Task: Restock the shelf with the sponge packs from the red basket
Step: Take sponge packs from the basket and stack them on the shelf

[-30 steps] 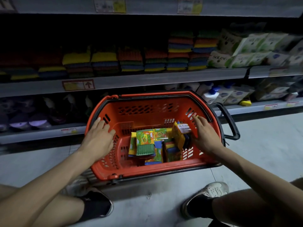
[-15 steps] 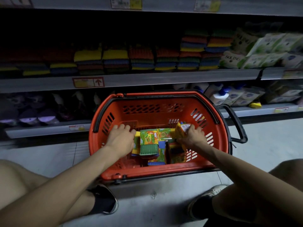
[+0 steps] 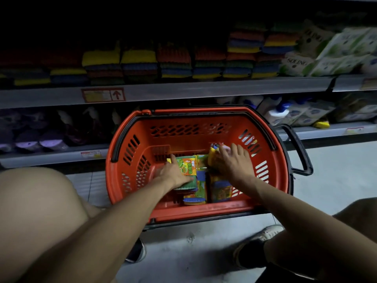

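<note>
Grip should be secured before lifting toward the shelf (image 3: pixel 204 89) beyond the hands: the green-labelled sponge pack (image 3: pixel 187 168) in the red basket (image 3: pixel 183 139) is clasped by the left hand (image 3: pixel 173 174), while the right hand (image 3: pixel 231 162) lies over the yellow pack (image 3: pixel 212 157), its hold impossible to tell.

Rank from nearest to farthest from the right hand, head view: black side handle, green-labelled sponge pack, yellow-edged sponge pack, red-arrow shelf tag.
1. yellow-edged sponge pack: touching the right hand.
2. green-labelled sponge pack: to its left, under the left hand.
3. black side handle: on the right of the red basket.
4. red-arrow shelf tag: far left, on the upper shelf edge.
</note>
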{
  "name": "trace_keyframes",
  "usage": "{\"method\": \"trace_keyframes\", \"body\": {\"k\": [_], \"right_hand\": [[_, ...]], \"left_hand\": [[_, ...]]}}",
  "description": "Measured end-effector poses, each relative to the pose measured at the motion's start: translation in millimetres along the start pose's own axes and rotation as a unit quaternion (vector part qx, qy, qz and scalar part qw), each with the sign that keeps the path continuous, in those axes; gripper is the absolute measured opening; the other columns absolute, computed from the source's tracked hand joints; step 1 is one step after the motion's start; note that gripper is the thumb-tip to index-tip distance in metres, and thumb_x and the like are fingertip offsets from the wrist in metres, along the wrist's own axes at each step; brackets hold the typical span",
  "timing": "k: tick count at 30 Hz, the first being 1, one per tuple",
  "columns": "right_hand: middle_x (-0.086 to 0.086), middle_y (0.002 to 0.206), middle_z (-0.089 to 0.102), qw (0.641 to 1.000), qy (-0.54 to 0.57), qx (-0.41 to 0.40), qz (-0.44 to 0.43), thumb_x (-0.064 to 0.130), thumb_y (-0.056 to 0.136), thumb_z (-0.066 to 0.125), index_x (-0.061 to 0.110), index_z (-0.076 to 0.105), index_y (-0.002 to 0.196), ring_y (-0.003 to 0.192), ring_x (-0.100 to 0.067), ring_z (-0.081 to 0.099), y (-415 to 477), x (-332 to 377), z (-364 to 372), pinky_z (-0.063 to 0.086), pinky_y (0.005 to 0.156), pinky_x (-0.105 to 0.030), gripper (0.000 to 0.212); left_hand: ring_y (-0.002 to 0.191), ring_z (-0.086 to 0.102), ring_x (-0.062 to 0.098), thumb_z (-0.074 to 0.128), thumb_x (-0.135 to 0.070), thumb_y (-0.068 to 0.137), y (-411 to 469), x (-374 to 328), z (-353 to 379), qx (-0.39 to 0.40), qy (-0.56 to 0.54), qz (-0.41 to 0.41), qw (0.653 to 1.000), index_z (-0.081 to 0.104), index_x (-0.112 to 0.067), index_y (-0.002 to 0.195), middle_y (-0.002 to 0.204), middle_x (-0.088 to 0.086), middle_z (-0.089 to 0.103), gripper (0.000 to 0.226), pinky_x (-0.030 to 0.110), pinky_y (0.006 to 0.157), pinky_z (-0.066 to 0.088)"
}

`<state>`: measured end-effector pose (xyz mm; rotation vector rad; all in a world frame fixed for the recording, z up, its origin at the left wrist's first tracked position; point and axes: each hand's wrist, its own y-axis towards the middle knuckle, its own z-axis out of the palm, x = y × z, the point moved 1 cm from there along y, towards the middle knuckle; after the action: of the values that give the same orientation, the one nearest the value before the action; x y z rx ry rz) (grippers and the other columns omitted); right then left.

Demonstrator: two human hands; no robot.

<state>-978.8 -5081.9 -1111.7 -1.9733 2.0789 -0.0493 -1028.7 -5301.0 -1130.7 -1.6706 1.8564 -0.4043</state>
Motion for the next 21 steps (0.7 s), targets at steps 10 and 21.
{"method": "trace_keyframes", "body": {"k": [10,21], "right_hand": [[-0.005,0.141,0.056,0.95,-0.103,0.116,-0.271,0.02,0.092,0.058,0.017,0.059,0.137,0.137,-0.028,0.043,15.6,8.5,20.9,0.032,0.117,-0.042,0.046],[-0.008,0.151,0.042,0.965,-0.003,0.157,-0.212,0.031,0.09,0.071,0.012,0.038,0.153,0.117,-0.03,0.062,31.1,12.7,34.3,0.051,0.087,-0.039,0.074]], "left_hand": [[0.145,0.038,0.037,0.091,-0.047,0.067,31.0,-21.0,14.5,0.05,-0.175,-0.071,0.981,-0.019,-0.016,0.159,0.158,0.02,0.037,0.146,0.047,0.116,0.038],[0.149,0.033,0.031,0.095,-0.038,0.065,38.1,2.9,10.0,0.089,-0.143,-0.079,0.982,0.003,0.0,0.159,0.163,0.016,0.03,0.137,0.033,0.119,0.032]]}}
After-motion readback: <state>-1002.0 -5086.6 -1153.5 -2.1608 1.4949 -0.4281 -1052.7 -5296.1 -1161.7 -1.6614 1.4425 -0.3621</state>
